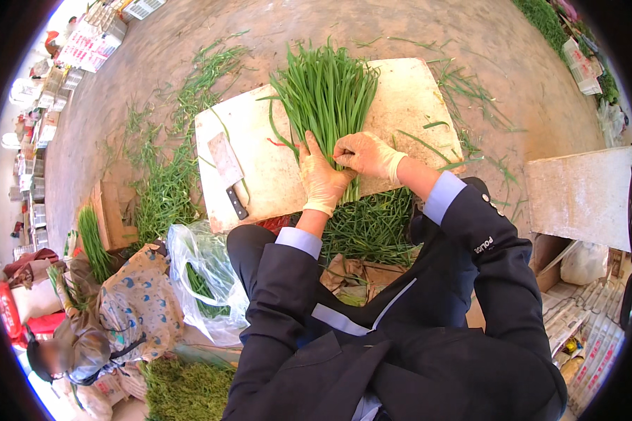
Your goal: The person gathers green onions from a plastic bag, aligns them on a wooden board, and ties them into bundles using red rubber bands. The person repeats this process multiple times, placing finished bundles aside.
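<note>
A thick bunch of green garlic chives [329, 94] lies on a worn white board [263, 189] across my knees, leaves pointing away from me. My left hand [321, 176], in a thin pale glove, wraps the lower part of the bunch from the left. Gloved as well, my right hand [368, 155] pinches a bit of red tie [336, 156] against the stalks. Another red strip [282, 143] shows to the left of the bunch. A cleaver [228, 171] with a black handle rests on the board's left part, its handle towards me. Loose leaves [424, 144] lie on the right part.
Cut leaves [168, 184] litter the floor left of the board, with more under it. A clear plastic bag [208, 279] holding greens stands by my left knee. At the lower left a co-worker [79, 342] holds chives. A white foam panel [582, 194] is at the right.
</note>
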{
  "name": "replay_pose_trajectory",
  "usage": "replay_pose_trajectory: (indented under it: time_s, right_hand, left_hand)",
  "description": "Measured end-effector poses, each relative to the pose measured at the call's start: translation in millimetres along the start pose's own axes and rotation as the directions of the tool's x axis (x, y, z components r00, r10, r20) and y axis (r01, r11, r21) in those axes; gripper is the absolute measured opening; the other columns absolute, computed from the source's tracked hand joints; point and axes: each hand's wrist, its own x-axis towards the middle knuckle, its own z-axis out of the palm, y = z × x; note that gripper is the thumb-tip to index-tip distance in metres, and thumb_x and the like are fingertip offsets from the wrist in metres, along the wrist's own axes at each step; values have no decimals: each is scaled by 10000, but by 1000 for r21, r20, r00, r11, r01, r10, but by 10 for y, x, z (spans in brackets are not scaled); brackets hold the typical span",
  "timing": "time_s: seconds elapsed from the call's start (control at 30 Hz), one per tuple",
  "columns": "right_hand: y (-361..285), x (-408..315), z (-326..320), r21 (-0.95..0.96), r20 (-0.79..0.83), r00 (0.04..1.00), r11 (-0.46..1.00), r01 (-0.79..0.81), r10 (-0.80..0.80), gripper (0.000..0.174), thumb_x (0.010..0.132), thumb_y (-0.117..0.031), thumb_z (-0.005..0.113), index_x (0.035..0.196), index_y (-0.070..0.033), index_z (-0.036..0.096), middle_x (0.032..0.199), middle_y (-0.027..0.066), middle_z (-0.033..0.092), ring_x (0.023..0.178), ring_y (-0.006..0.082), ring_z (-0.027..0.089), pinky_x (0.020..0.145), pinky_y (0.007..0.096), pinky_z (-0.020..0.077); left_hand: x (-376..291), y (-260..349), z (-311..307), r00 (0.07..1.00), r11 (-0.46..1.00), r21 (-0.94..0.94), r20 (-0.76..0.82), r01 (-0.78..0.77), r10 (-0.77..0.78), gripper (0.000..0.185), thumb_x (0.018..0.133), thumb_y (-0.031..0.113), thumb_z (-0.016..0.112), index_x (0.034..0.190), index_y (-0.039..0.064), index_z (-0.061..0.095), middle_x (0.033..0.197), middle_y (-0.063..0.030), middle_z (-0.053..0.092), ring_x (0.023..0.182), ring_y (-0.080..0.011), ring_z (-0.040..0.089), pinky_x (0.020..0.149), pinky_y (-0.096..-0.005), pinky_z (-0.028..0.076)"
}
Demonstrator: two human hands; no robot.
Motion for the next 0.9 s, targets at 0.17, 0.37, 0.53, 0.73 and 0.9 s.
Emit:
replay_pose_trajectory:
  time_s: [0.17, 0.37, 0.53, 0.73, 0.9]
  right_hand:
    - [14, -47, 108, 44, -105, 994, 998, 44, -39, 162, 930, -179, 748, 1011, -40, 764, 1000, 162, 764, 962, 341, 744, 871, 441, 579]
    - [-44, -19, 94, 29, -92, 995, 999, 40, -37, 174, 942, -189, 734, 1008, -30, 758, 979, 171, 753, 944, 369, 735, 868, 455, 576]
    - [27, -28, 33, 2, -76, 993, 996, 94, -94, 152, 939, -166, 760, 1001, -28, 745, 965, 152, 730, 921, 338, 722, 835, 440, 569]
    - [-4, 21, 48, 7, -59, 993, 995, 99, -98, 124, 950, -146, 755, 975, -30, 721, 927, 133, 706, 871, 328, 705, 795, 442, 558]
    - [-25, 59, 28, -36, -31, 996, 996, 86, -87, 124, 955, -192, 726, 980, -72, 741, 978, 136, 743, 956, 365, 723, 843, 472, 570]
  left_hand:
    - [48, 32, -98, 996, 999, 24, 83, 25, -27, 1464, 588, 410, 1041, 1694, -34, 191, 1668, -311, 336, 1568, -419, 357, 1280, -451, 364]
    - [98, -104, -547, 970, 964, -264, 240, 23, 43, 1455, 603, 440, 1023, 1693, -49, 192, 1698, -401, 236, 1623, -469, 247, 1318, -469, 281]
    - [123, -263, -838, 973, 712, -663, 164, 231, -162, 910, 908, 189, 887, 1649, 9, 392, 1660, -197, 460, 1568, -372, 375, 1255, -462, 360]
    - [299, -839, -900, 716, 281, -799, 247, 531, -653, 488, 1024, 144, 715, 1487, 73, 581, 1470, -175, 628, 1202, -351, 685, 954, -485, 609]
    - [211, -665, -667, 759, 335, -725, 390, 603, -522, 433, 1053, 121, 593, 1455, -40, 589, 1382, -198, 693, 1190, -331, 711, 978, -452, 603]
